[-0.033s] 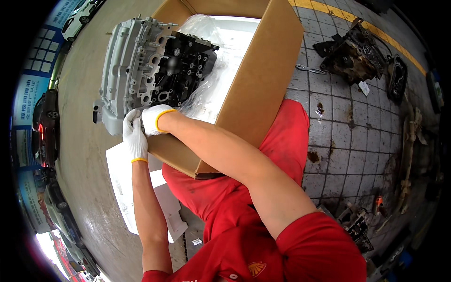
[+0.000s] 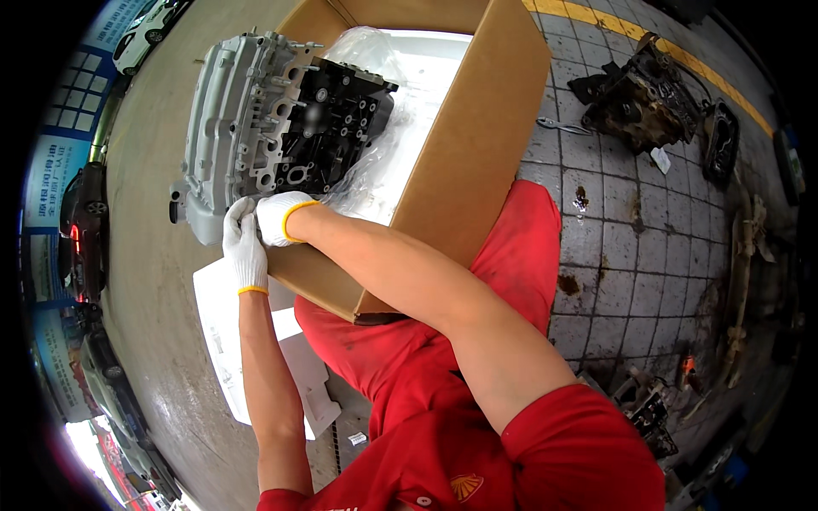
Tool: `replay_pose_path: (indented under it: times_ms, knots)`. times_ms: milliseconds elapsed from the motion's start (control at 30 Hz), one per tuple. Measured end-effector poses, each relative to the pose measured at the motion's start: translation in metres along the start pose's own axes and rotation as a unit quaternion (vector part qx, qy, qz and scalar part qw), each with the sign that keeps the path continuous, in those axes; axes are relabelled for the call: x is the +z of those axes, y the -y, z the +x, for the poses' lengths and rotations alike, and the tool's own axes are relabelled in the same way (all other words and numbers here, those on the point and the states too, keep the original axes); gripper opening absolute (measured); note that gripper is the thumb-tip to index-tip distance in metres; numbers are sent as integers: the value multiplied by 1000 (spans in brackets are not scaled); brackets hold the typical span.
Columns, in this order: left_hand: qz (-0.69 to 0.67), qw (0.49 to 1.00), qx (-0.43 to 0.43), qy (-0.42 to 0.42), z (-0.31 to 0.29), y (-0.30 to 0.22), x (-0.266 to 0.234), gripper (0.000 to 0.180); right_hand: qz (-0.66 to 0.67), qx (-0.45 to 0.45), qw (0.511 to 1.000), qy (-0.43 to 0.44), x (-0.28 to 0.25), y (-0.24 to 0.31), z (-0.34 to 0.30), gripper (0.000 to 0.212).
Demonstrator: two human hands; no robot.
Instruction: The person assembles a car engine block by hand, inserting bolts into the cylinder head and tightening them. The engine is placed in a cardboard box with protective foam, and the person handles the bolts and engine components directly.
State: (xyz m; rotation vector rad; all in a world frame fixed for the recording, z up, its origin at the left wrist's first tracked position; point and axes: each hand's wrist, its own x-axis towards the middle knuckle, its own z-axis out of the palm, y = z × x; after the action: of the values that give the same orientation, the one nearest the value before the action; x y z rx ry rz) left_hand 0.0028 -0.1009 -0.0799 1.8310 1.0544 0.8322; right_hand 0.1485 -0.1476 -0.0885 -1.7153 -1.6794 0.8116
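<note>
A clean engine (image 2: 315, 111), black block with a silver valve cover, sits at the left side of a cardboard box (image 2: 460, 145). Clear plastic sheeting (image 2: 371, 53) lies bunched against it, over white lining. My left hand (image 2: 243, 247), in a white knit glove, is raised at the engine's near end with its fingers bent closed. Right beside it, my right hand (image 2: 279, 218), gloved the same way, reaches across the box's near corner. Its fingers curl inward against the left ones. Whatever they grip between them is hidden by the gloves.
White foam packing (image 2: 223, 341) lies on the floor beside my left forearm. To the right, pliers (image 2: 562, 126), a greasy old engine part (image 2: 641, 98) and a dark pan (image 2: 721, 140) rest on stained tiles. More metal parts (image 2: 643, 409) lie at lower right. Parked cars line the left edge.
</note>
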Motion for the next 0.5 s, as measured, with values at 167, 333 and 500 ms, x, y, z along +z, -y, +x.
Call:
replay_pose_path:
  times_ms: [167,333,500]
  knots:
    - [-59,998,-7,10,-2,2,-11,35,18,26,999,40,-1,14,2,38]
    - [-30,999,25,14,-4,0,-10,36,81,69,993,-51,5,15,2,34]
    - [20,997,73,-17,-7,16,-10,31,30,15,997,-67,-15,2,-4,30]
